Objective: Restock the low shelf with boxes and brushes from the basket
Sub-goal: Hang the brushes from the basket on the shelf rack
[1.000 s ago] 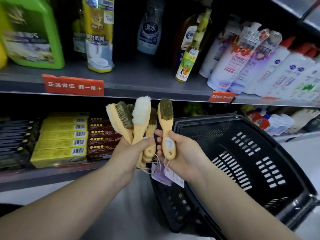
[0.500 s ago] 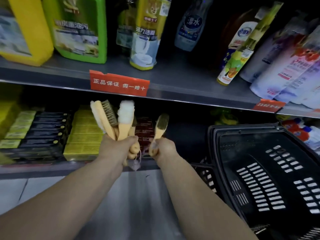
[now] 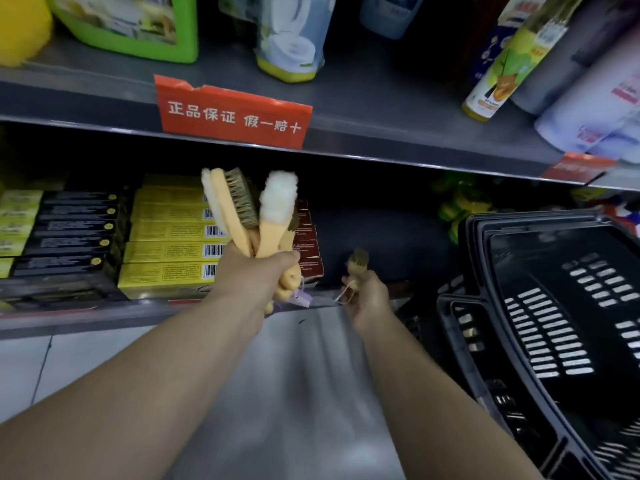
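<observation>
Brushes (image 3: 247, 216): a bundle of wooden-handled brushes held upright and fanned out in front of the low shelf. One has brown bristles and two have white fluffy heads. A purple tag (image 3: 302, 300) hangs below the handles.
Left hand (image 3: 254, 277): closed in a fist round the bundled handles, heads pointing up, level with the stacked yellow boxes.
Single brush (image 3: 358, 262): small, brown-bristled, head up, at the front edge of the low shelf, right of the dark red boxes. A string loop hangs from its handle.
Right hand (image 3: 367, 297): fingers curled round the handle of the single brush, lower than the left hand and apart from it.
Low shelf (image 3: 86, 318): grey, dark inside; bare space shows behind the single brush.
Yellow boxes (image 3: 169, 251): stacked flat, barcodes facing out.
Black boxes (image 3: 72, 234): stacked just left of the yellow boxes.
Dark red boxes (image 3: 309, 244): stacked right of the yellow boxes, partly hidden by the bundle.
Basket (image 3: 519, 221): black plastic with slotted walls, on the right, tilted toward the camera; nothing visible inside.
Upper shelf (image 3: 381, 109): carries cleaning bottles and a green jug (image 3: 131, 29); a red label (image 3: 232, 114) is fixed to its edge.
</observation>
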`<state>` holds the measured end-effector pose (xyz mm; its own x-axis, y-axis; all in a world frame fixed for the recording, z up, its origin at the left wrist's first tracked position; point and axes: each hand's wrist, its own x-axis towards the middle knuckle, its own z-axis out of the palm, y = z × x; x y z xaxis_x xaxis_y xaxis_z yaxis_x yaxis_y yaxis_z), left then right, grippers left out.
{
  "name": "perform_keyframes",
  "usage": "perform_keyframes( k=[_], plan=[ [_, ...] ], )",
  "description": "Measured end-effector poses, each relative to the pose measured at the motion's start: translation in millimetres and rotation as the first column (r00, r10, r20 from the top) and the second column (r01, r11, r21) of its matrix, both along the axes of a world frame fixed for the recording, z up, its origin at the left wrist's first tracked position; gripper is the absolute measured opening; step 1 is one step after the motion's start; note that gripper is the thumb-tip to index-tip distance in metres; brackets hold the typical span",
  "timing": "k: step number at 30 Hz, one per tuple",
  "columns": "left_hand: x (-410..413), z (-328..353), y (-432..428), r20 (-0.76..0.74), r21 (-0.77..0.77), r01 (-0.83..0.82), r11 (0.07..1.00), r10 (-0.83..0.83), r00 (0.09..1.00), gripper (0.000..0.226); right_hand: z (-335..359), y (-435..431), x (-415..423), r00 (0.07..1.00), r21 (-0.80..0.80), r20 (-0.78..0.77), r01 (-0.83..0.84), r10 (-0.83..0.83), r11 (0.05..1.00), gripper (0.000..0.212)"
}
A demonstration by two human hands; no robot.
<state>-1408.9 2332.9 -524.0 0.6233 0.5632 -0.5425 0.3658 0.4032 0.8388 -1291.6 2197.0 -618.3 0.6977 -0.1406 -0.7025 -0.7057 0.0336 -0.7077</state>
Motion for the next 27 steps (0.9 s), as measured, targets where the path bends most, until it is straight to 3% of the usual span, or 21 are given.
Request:
perform_keyframes(
  k=[2, 4, 7, 10, 18, 21, 22, 24, 27],
  plan=[
    [2, -3, -1, 0.004, 0.014, 0.009, 1.0, -0.009, 1.0, 0.027, -9, -1, 12, 0.982, -0.177, -0.075, -0.187, 0.176, 0.966, 0.018],
    [1, -4, -1, 0.03, 0.026, 0.032, 0.999, -0.033, 0.999, 0.031, -18, 2, 21, 0.966, -0.262, -0.057, -0.257, 0.251, 0.93, 0.026],
    [2, -4, 4, 0.014, 0.058, 0.067, 0.996, -0.068, 0.998, 0.036, -31, 8, 29, 0.947, -0.202, 0.076, -0.29, 0.311, 0.935, 0.032],
    [5, -7, 9, -0.036, 0.039, 0.061, 0.997, -0.059, 0.998, 0.038, -39, 19, 37, 0.915, -0.201, 0.099, -0.366, 0.391, 0.908, 0.027],
    [4, -12, 13, -0.058, 0.073, 0.079, 0.994, -0.075, 0.995, 0.039, -58, 31, 35, 0.863, -0.431, 0.104, -0.408, 0.494, 0.805, 0.024],
    [7, -14, 14, -0.037, 0.033, 0.073, 0.997, -0.072, 0.997, 0.029, -34, 28, 23, 0.856, -0.525, 0.269, -0.254, 0.441, 0.813, 0.026],
    [8, -14, 13, -0.034, 0.02, 0.079, 0.997, -0.078, 0.996, 0.024, -21, 28, 14, 0.848, -0.459, 0.341, -0.226, 0.406, 0.859, 0.022],
    [12, -14, 11, -0.017, -0.017, 0.09, 0.996, -0.09, 0.996, 0.017, 6, 30, -10, 0.846, -0.152, 0.383, -0.337, 0.369, 0.929, 0.023],
    [16, -11, 5, 0.034, -0.063, 0.118, 0.991, -0.116, 0.993, 0.013, 36, 30, -46, 0.781, 0.147, 0.346, -0.593, 0.521, 0.792, 0.033]
  ],
)
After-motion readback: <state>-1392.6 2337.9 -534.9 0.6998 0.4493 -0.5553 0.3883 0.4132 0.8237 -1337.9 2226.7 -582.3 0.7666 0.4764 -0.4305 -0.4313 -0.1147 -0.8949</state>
